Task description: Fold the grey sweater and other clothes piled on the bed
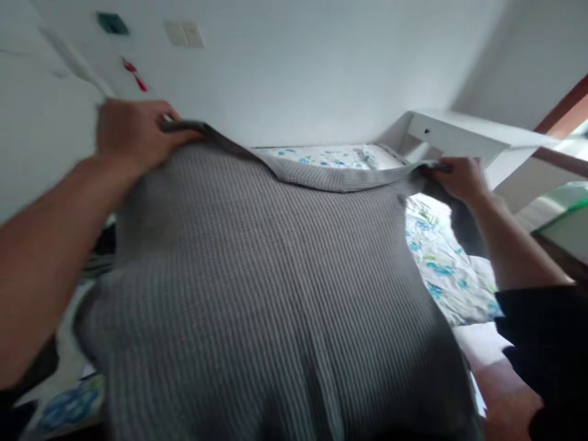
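A grey ribbed knit sweater (257, 275) hangs spread out in front of me, filling most of the view. My left hand (138, 128) is closed on its upper left shoulder, with the cloth pinched between thumb and fingers. At the upper right, my right hand (462, 177) grips the other shoulder. The neckline sags between the two hands in a shallow curve, and a sleeve dangles below my right hand. The lower edge of the sweater runs out of view.
Behind the sweater lies a bed with a white, blue-flowered sheet (427, 245). A white cabinet (459, 131) stands at the back right. Wall switches (184, 34) and a red hanging ornament (134, 75) are on the wall. A green-edged white object (567, 226) is at far right.
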### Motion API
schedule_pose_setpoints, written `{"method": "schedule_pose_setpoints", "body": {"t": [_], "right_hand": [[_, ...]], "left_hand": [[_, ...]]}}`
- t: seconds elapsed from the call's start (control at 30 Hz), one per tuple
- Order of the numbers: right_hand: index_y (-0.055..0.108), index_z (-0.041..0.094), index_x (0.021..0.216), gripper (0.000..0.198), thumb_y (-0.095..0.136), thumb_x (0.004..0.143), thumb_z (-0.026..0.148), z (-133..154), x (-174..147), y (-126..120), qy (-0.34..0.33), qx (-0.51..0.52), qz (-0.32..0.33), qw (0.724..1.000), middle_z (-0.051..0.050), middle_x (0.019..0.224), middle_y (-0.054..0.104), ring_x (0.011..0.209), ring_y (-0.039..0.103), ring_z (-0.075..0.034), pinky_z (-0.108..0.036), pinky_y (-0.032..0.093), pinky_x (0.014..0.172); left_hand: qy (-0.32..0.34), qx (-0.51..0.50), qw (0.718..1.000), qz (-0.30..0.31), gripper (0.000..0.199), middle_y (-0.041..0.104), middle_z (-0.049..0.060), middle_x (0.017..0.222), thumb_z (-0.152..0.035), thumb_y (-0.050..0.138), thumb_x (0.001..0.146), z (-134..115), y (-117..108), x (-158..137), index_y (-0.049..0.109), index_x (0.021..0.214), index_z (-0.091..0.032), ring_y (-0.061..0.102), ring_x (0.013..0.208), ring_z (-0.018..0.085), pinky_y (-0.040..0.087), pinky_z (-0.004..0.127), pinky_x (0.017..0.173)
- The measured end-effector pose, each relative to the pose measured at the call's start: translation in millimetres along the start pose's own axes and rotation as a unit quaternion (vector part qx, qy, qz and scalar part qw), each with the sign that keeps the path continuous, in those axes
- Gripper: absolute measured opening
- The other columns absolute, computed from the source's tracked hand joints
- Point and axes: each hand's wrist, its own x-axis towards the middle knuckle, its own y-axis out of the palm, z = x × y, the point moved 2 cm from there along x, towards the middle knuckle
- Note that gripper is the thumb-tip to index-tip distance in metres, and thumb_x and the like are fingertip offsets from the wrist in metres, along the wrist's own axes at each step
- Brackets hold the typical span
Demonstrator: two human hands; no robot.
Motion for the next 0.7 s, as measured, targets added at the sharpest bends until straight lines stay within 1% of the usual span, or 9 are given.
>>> {"method": "schedule_pose_setpoints", "body": {"t": [0.07, 0.13, 0.2, 0.27, 0.33, 0.47, 0.6, 0.63, 0.7], "right_hand": [[0.074, 0.004, 0.143, 0.051, 0.067, 0.111, 0.043, 20, -18, 72, -0.003, -0.024, 0.12, 0.993, -0.022, 0.131, 0.079, 0.115, 0.071, -0.02, -0.036, 0.043, 0.096], [0.064, 0.015, 0.16, 0.06, 0.077, 0.104, 0.03, 31, -57, 129, 0.012, -0.07, 0.181, 0.981, -0.023, 0.148, 0.071, 0.13, 0.068, -0.03, -0.04, 0.046, 0.107], [0.061, 0.019, 0.163, 0.062, 0.074, 0.103, 0.028, 36, -102, 169, 0.025, -0.074, 0.221, 0.972, -0.021, 0.154, 0.067, 0.137, 0.065, -0.034, -0.043, 0.05, 0.111], [0.067, 0.018, 0.155, 0.055, 0.074, 0.102, 0.032, 40, -144, 196, 0.025, -0.051, 0.28, 0.958, -0.021, 0.15, 0.069, 0.137, 0.067, -0.035, -0.043, 0.053, 0.112], [0.076, 0.014, 0.138, 0.047, 0.081, 0.099, 0.041, 42, -177, 212, 0.047, -0.022, 0.381, 0.923, -0.021, 0.133, 0.077, 0.127, 0.072, -0.035, -0.043, 0.058, 0.108], [0.076, 0.01, 0.1, 0.053, 0.095, 0.085, 0.057, 43, -219, 223, 0.138, 0.027, 0.586, 0.798, -0.018, 0.096, 0.08, 0.094, 0.081, -0.033, -0.047, 0.068, 0.086], [0.073, 0.009, 0.097, 0.06, 0.097, 0.079, 0.061, 42, -255, 227, 0.185, 0.058, 0.709, 0.678, -0.017, 0.087, 0.079, 0.084, 0.082, -0.033, -0.048, 0.071, 0.074], [0.073, 0.009, 0.097, 0.06, 0.097, 0.08, 0.061, 43, -264, 230, 0.188, 0.058, 0.724, 0.661, -0.017, 0.086, 0.079, 0.085, 0.083, -0.034, -0.047, 0.071, 0.073], [0.073, 0.008, 0.091, 0.051, 0.095, 0.082, 0.053, 45, -280, 240, 0.179, 0.053, 0.723, 0.665, -0.018, 0.082, 0.078, 0.087, 0.083, -0.036, -0.047, 0.072, 0.072]], "left_hand": [[0.013, 0.072, 0.992, 0.105, 0.086, 0.077, 0.01, 0.133, -0.067, 0.048, 0.105, -7, 44, -44, 0.066, 0.118, 0.016, 0.063, 0.143, 0.027, 0.04, 0.04, 0.118], [0.035, 0.08, 0.974, 0.211, 0.072, 0.069, 0.021, 0.149, -0.053, 0.056, 0.111, -9, 89, -100, 0.062, 0.133, 0.015, 0.06, 0.143, 0.025, 0.04, 0.039, 0.121], [0.05, 0.061, 0.966, 0.248, 0.062, 0.061, 0.022, 0.16, -0.042, 0.054, 0.116, -3, 120, -153, 0.058, 0.144, 0.013, 0.052, 0.146, 0.023, 0.033, 0.039, 0.127], [0.048, 0.054, 0.956, 0.283, 0.059, 0.057, 0.02, 0.163, -0.038, 0.051, 0.117, 12, 138, -199, 0.054, 0.154, 0.008, 0.048, 0.147, 0.024, 0.028, 0.04, 0.13], [0.022, 0.052, 0.948, 0.312, 0.06, 0.052, 0.019, 0.165, -0.037, 0.053, 0.116, 33, 142, -236, 0.051, 0.162, 0.0, 0.048, 0.147, 0.026, 0.029, 0.04, 0.13], [-0.064, 0.028, 0.942, 0.327, 0.071, 0.049, 0.022, 0.167, -0.04, 0.06, 0.108, 85, 132, -299, 0.043, 0.168, -0.005, 0.048, 0.151, 0.03, 0.032, 0.038, 0.131], [-0.198, 0.006, 0.922, 0.331, 0.088, 0.056, 0.027, 0.16, -0.054, 0.07, 0.094, 132, 115, -352, 0.044, 0.16, -0.002, 0.056, 0.147, 0.037, 0.046, 0.041, 0.121], [-0.23, -0.004, 0.913, 0.337, 0.088, 0.063, 0.026, 0.153, -0.056, 0.074, 0.088, 140, 112, -364, 0.05, 0.154, -0.003, 0.061, 0.141, 0.038, 0.051, 0.039, 0.114], [-0.275, -0.039, 0.892, 0.356, 0.077, 0.077, 0.02, 0.13, -0.056, 0.082, 0.075, 149, 110, -382, 0.064, 0.133, -0.009, 0.072, 0.123, 0.037, 0.058, 0.036, 0.1]]}}
